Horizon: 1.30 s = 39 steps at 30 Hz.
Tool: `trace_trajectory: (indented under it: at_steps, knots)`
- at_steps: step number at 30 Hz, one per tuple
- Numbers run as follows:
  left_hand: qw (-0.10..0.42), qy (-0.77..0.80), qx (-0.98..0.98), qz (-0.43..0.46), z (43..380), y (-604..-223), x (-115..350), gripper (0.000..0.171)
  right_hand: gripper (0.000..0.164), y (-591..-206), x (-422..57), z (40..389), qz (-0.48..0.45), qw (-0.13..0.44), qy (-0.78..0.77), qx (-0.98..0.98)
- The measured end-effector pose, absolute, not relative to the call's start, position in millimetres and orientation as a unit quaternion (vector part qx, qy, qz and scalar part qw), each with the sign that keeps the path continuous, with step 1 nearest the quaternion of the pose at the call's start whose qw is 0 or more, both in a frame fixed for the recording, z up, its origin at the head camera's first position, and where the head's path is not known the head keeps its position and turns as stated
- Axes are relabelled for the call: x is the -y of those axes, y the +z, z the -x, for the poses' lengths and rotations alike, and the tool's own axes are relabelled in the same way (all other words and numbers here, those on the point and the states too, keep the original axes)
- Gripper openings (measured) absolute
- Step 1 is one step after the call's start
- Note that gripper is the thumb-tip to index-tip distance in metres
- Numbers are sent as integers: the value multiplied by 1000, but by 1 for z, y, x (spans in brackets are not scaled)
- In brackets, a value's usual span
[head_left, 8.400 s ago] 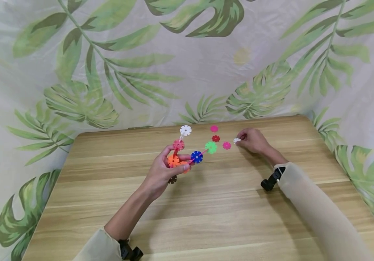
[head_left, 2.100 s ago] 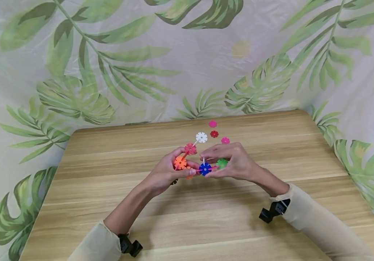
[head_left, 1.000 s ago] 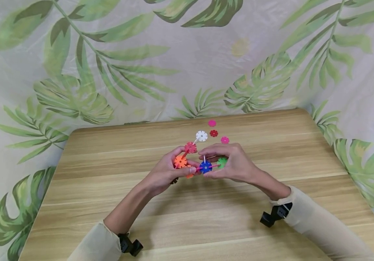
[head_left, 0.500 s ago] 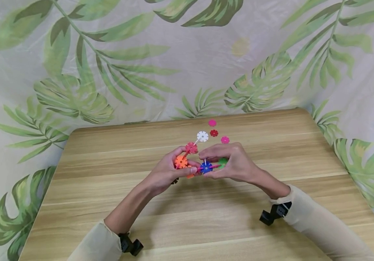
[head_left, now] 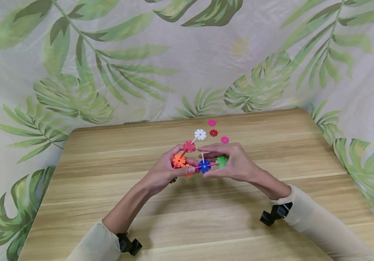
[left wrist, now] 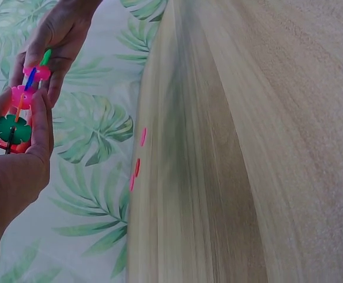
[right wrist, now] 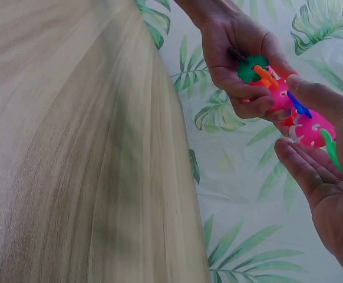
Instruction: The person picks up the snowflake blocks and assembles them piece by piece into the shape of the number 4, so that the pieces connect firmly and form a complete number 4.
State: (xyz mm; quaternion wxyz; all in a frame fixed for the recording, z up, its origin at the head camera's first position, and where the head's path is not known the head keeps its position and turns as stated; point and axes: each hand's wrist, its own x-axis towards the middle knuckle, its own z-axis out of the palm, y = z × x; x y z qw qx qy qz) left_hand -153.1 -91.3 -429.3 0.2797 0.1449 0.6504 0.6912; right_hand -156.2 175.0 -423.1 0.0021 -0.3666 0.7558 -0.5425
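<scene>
In the head view, a chain of linked plastic snowflake discs is held above the table between both hands. My left hand (head_left: 161, 170) grips it around an orange disc (head_left: 178, 160). A coral disc (head_left: 188, 146) and a white disc (head_left: 200, 134) extend up from there. My right hand (head_left: 234, 161) curls around the other end, pinching the blue disc (head_left: 204, 166) and a small white disc standing edge-on at its top, thumb below and fingertips above. A green disc (head_left: 221, 162) sits inside its grasp. The left wrist view shows a dark green disc (left wrist: 13, 130) near my left fingers.
Loose on the wooden table (head_left: 187, 224) near its back edge lie two pink discs, one farther back (head_left: 212, 123) and one nearer (head_left: 224, 139), with a dark red disc (head_left: 213, 133) between them. A leaf-patterned cloth (head_left: 174, 65) hangs behind.
Earlier my right hand picked up a small white disc from the table; it is now at the blue disc. Over the last second, the hands have only shifted slightly.
</scene>
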Motion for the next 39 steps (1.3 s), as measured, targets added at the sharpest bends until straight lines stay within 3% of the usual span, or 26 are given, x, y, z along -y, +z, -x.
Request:
trace_trajectory:
  at_steps: [10,28,39]
  knots:
    - [276,700,-643,-143,153,-427,94,64,59,-422,-190,160,328,5,-593,-735]
    - [267,698,-651,-130,153,-428,101,66,34,-439,-224,189,247,19,-592,-767]
    - [262,694,-658,-132,151,-428,105,63,41,-462,-235,227,184,23,-479,-858]
